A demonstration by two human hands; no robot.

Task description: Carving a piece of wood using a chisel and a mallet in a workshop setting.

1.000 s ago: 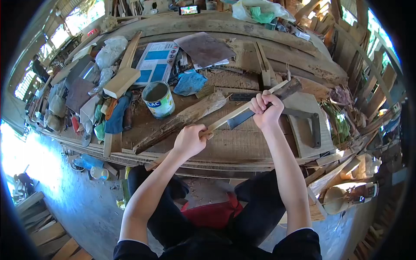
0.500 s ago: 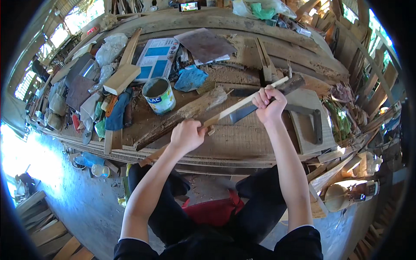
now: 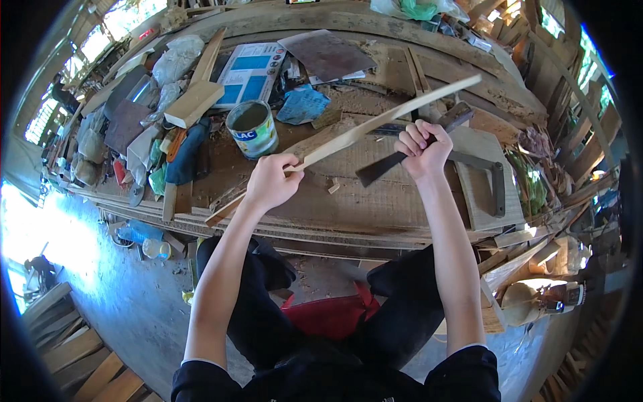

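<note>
My left hand (image 3: pixel 272 181) is closed on a long, pale wooden strip (image 3: pixel 388 117), which runs diagonally up to the right over the workbench, its lower end reaching past the hand toward the front edge. My right hand (image 3: pixel 426 149) grips a dark, broad metal blade (image 3: pixel 380 167) with a worn handle (image 3: pixel 459 116); the blade points down-left, below the strip and apart from it. A small wood offcut (image 3: pixel 333 186) lies between my hands on the bench (image 3: pixel 362 214). An open metal can (image 3: pixel 252 139) stands just beyond my left hand, and a metal square (image 3: pixel 497 187) lies right of my right hand.
Bags, cloths, tools and offcuts crowd the bench's left, with a blue-and-white flat pack (image 3: pixel 248 74) and dark sheet (image 3: pixel 325 53) at the back. Planks (image 3: pixel 583 141) stack along the right. A person (image 3: pixel 63 94) is at the far left. A red bag (image 3: pixel 328 311) lies between my legs.
The strip has swung upward and come away from the blade, its far end now higher. My left hand has moved up-left; my right hand still grips the blade, slightly rightward.
</note>
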